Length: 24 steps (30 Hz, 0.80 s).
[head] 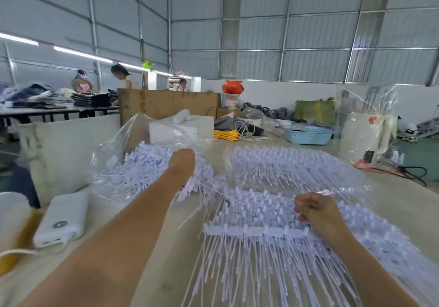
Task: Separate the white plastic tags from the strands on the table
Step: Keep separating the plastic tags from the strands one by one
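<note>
The left hand point(181, 161) reaches out over a loose heap of separated white tags point(142, 166) lying in an open clear plastic bag point(114, 150) at the far left of the counter point(166, 247); only the back of the wrist shows, so whether its grip is apart or clamped on tags cannot be told. The right hand point(316, 211) sits nearer the body, its fingers curled down onto a joined row of tags point(256, 230) still fixed to their strands point(249, 278); it appears to pinch that row, though the fingertips are hidden.

The relation that matters: the joined rows run left to right across the counter, directly under and to the left of the right hand, while the strands trail toward the person; the right hand is the nearer one, and the loose heap lies well apart, forward and left.

More unseparated rows point(285, 164) spread beyond; motion blur makes single tags hard to pick out.
</note>
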Motion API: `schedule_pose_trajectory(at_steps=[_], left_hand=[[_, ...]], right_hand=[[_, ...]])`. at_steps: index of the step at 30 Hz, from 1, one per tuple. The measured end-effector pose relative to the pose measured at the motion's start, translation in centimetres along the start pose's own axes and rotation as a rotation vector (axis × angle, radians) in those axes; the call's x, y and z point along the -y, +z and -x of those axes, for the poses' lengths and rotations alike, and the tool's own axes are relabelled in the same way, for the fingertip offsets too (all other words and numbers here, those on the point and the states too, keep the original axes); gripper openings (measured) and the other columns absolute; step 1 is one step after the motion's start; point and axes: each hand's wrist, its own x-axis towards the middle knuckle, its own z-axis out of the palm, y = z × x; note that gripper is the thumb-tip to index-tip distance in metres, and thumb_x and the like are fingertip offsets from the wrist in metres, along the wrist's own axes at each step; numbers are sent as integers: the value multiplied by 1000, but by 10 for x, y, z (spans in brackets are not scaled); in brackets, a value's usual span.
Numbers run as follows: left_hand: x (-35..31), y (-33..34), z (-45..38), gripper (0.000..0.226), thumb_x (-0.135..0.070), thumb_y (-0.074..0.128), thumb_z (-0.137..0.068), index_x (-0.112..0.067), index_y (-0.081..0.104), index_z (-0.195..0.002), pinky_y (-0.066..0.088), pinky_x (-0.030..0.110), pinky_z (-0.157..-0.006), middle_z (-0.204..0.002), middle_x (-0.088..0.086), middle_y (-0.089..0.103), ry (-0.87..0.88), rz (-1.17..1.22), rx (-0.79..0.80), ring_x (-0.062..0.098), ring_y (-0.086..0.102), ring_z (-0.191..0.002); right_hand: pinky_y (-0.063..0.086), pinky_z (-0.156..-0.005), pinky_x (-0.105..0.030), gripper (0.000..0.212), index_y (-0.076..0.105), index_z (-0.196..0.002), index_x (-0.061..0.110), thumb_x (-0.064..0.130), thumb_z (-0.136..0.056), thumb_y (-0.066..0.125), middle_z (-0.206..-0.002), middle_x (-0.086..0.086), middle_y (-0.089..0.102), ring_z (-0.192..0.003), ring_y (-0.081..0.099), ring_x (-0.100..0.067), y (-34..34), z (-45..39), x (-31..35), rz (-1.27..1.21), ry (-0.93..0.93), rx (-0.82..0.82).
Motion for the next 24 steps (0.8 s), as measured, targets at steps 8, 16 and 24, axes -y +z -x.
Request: schedule_pose_trajectory(at_steps=[8,16,24], left_hand=[[-14,20,-20,31,-6,52,-92,-12,60,-121,42,33,-96,-124,10,52,265,-394,70,26,49,-116],[-42,14,2,38,-13,53,-90,-14,52,-128,33,42,-104,-133,9,49,167,-478,60,26,42,-126],[-88,-47,79,25,-34,69,-85,-8,67,-84,49,21,-59,-77,3,68,373,247,803,15,66,-72]], right_hand=[[50,-53,-30,17,64,-75,2,-11,-85,59,-74,-16,64,-66,59,-30,0,4,7,-31,-10,-3],[52,-58,-27,25,66,-68,9,-9,-85,59,-64,-7,67,-59,61,-21,-1,6,9,95,-10,23],[52,-58,-28,27,65,-67,10,-9,-84,58,-62,-4,66,-55,60,-18,-1,10,14,116,7,29]])
